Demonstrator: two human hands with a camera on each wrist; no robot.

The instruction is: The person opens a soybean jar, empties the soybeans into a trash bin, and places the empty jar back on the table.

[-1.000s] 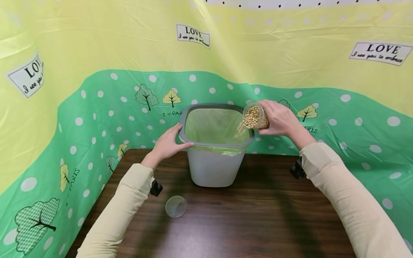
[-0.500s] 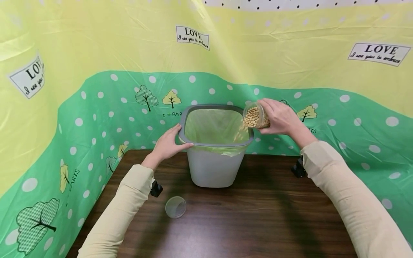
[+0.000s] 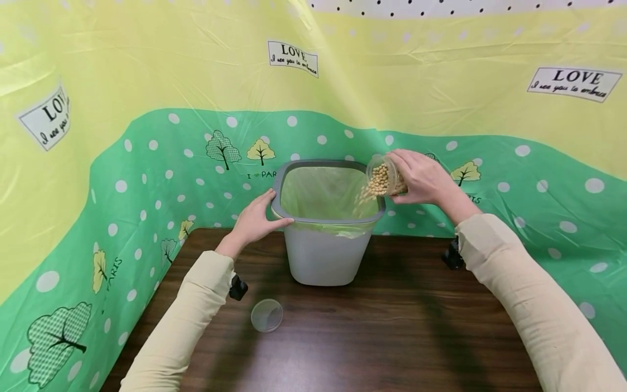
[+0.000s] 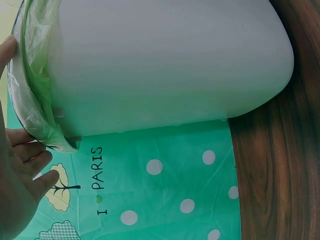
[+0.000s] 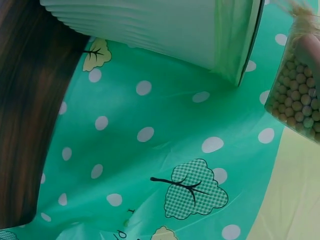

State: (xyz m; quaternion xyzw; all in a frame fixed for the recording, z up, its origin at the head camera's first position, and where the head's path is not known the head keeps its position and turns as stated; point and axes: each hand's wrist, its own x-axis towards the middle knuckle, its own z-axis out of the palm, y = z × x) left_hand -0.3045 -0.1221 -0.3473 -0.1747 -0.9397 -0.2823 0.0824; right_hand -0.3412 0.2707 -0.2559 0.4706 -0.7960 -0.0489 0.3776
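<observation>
My right hand (image 3: 418, 177) grips a clear plastic jar (image 3: 372, 165) of soybeans (image 3: 379, 179), tipped sideways over the right side of a trash can (image 3: 323, 256). A stream of soybeans falls from its mouth into the can. In the right wrist view many beans still fill the jar (image 5: 295, 97). A green bag lines the can, folded over under the grey rim (image 3: 338, 220). My left hand (image 3: 252, 220) spans the rim's left front corner, thumb along the front, straight fingers against the left side. In the left wrist view the fingertips touch the lined rim.
A round clear lid (image 3: 266, 315) lies on the dark wooden table (image 3: 352, 343), in front of the can to the left. Behind the table hangs a yellow and green printed cloth (image 3: 196, 179), close to the can's back.
Soybeans keep pouring, and the jar's mouth has shifted very slightly left. The left hand, the trash can and the lid have stayed in place.
</observation>
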